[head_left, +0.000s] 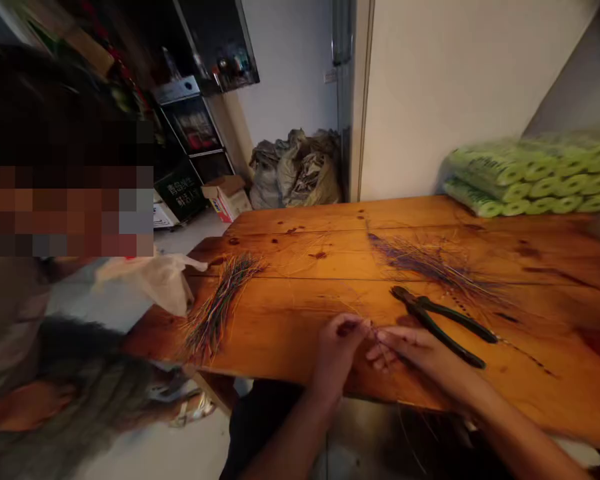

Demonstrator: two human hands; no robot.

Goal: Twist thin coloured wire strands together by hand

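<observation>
Purplish, thin, thread-like strands (374, 331) sit between the two hands, above the near edge of an orange-brown plank table (300, 293), but blur hides how many there are and where they end. The left hand (337, 343) pinches them between thumb and forefinger; the right hand (413, 347) presses its thumb and forefinger together on them just beside, its other fingers loosely curled and partly hidden. With the hands as the dial's centre and twelve straight ahead, dark pliers with green handles (453, 333) lie at two to three o'clock, near the right hand. A loose, tangled spread of purple and orange strands (430, 263) lies at one o'clock, its fine ends hard to trace, and a denser multicoloured bundle of strands (225, 300) at nine to ten. Green-wrapped packs of rolls (540, 177), cut off by the frame, rest at two o'clock near a pale wall (430, 87). Grey bulging sacks (300, 173) stand on the floor at eleven. At nine to ten, a motion-blurred person (10, 320), partly masked by blocks, sits beside a whitish plastic bag (160, 283).
</observation>
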